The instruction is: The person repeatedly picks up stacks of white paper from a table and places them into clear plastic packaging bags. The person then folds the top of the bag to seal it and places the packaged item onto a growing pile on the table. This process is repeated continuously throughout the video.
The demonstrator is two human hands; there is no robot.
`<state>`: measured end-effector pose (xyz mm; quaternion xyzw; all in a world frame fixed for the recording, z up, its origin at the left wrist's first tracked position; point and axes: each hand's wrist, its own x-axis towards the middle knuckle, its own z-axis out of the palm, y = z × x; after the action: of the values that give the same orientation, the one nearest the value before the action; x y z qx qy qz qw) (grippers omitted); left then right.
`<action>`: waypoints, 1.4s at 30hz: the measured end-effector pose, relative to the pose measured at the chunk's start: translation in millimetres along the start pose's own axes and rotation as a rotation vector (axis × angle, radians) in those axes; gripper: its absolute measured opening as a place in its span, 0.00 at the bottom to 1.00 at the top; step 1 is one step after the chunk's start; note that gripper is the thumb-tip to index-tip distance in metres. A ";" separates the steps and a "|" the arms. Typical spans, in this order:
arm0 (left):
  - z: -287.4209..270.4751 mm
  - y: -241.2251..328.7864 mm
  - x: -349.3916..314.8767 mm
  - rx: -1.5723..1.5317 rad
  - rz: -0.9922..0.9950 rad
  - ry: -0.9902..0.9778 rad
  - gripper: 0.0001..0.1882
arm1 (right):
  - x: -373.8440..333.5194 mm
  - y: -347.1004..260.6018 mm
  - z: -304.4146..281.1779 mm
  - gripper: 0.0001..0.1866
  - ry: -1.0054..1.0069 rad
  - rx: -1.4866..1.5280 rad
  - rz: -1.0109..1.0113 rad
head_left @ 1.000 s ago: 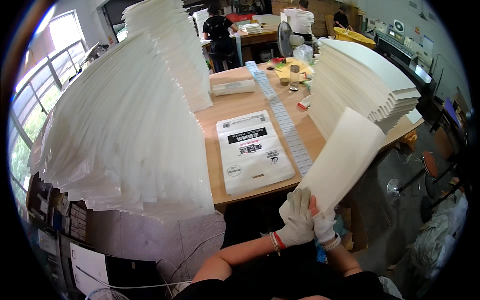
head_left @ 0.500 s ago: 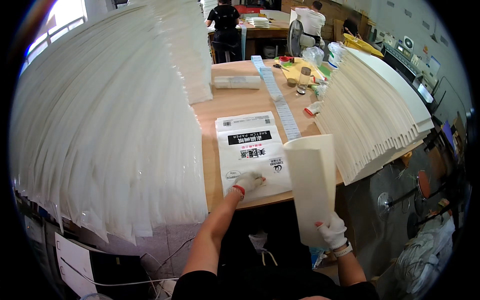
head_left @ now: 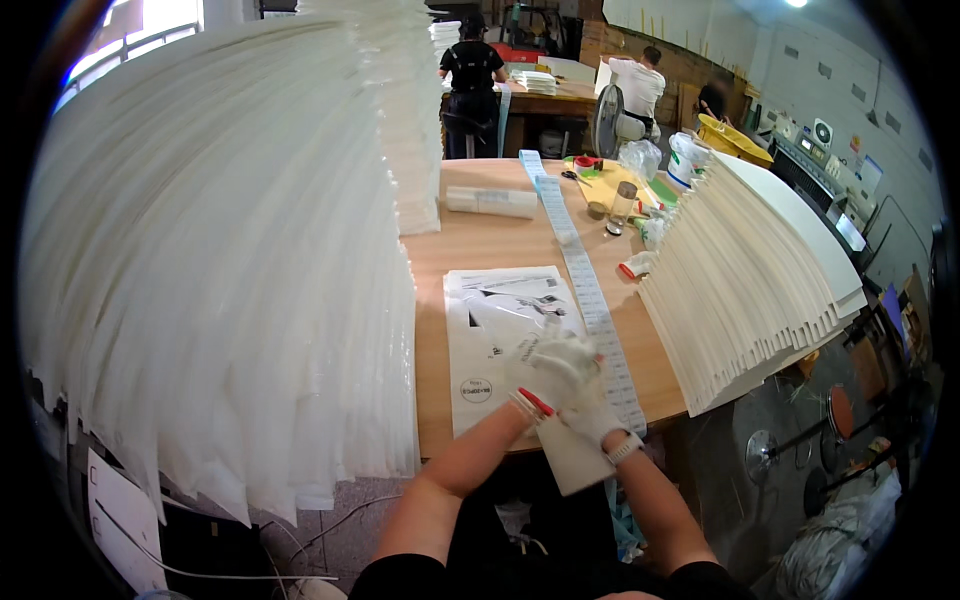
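Note:
A flat stack of white printed plastic bags (head_left: 475,345) lies on the table before me. The uppermost one is rumpled and shows glare. A cream sheaf of paper (head_left: 572,460) slants over the near edge of the stack, its lower end sticking out toward me. My left hand (head_left: 555,368), in a white glove with a red cuff, is over the top bag and the sheaf; motion smears its fingers. Close beside it, my right hand (head_left: 590,412), also gloved, grips the sheaf at its right side. Both hands cover much of the sheaf.
Tall piles of clear plastic sleeves (head_left: 230,260) wall off the left. A cream paper stack (head_left: 750,290) stands right. A label strip (head_left: 590,290) runs along the table past a wrapped roll (head_left: 490,201) and a glass jar (head_left: 620,208). People work beyond a fan (head_left: 609,122).
My right hand has brought the sheaf leftward and down onto the bags. My left hand has moved right to meet it. The top bag has become rumpled. The view has tilted up slightly.

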<state>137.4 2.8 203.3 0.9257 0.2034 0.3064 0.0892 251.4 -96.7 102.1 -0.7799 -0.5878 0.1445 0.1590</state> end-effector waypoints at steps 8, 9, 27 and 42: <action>9.6 -24.4 -100.7 -0.380 0.087 0.449 0.22 | 16.2 -50.4 -48.6 0.20 0.362 0.240 -0.118; 28.2 -24.5 -117.9 -0.287 -0.060 0.461 0.24 | 23.0 -35.2 -42.6 0.21 0.314 0.255 -0.116; 67.8 26.5 -129.1 -0.197 -0.535 0.103 0.22 | -63.4 -15.7 -36.7 0.29 0.081 0.026 0.077; 111.7 57.1 -218.1 -1.073 -1.241 -0.017 0.15 | -62.2 51.6 68.4 0.24 0.058 -0.115 -0.232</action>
<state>64.1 -147.2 15.1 0.4784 0.5037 0.2501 0.6745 251.5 -164.6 20.9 -0.7183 -0.6766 0.0687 0.1466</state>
